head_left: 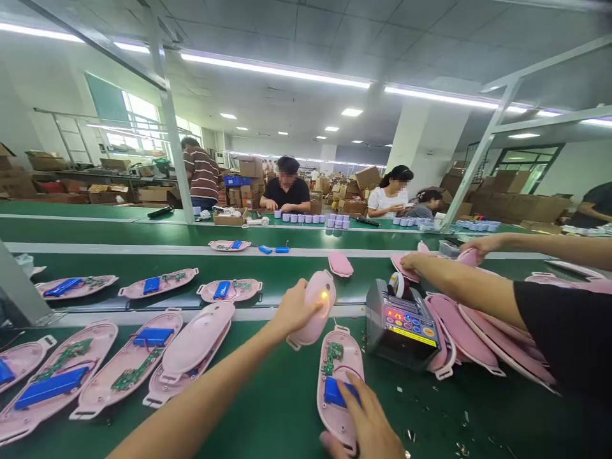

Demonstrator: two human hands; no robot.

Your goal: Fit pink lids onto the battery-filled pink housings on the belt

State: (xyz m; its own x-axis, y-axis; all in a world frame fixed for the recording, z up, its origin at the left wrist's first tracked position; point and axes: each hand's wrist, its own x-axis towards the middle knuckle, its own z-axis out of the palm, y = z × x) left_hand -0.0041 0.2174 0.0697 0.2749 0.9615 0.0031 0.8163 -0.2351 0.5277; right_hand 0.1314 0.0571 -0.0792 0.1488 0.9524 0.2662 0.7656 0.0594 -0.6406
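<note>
My left hand (292,311) is closed around a pink oval casing (313,306), held up above the bench, with an orange light glowing on its face. Below it, an open pink shell half (351,357) lies lengthwise, with a green circuit board (333,358) at its far end. A blue battery pack (336,392) with thin wires sits in the shell's near part. My right hand (370,421) grips the shell's near end, its fingertips on the battery and its thumb by the left edge. The contact under the palm is hidden.
A tape dispenser (401,325) stands right of the shell, beside stacked pink shells (459,331). Several open shells with batteries (134,363) line the left. A co-worker's arms (459,274) reach in from the right. Small scraps (461,446) litter the bench.
</note>
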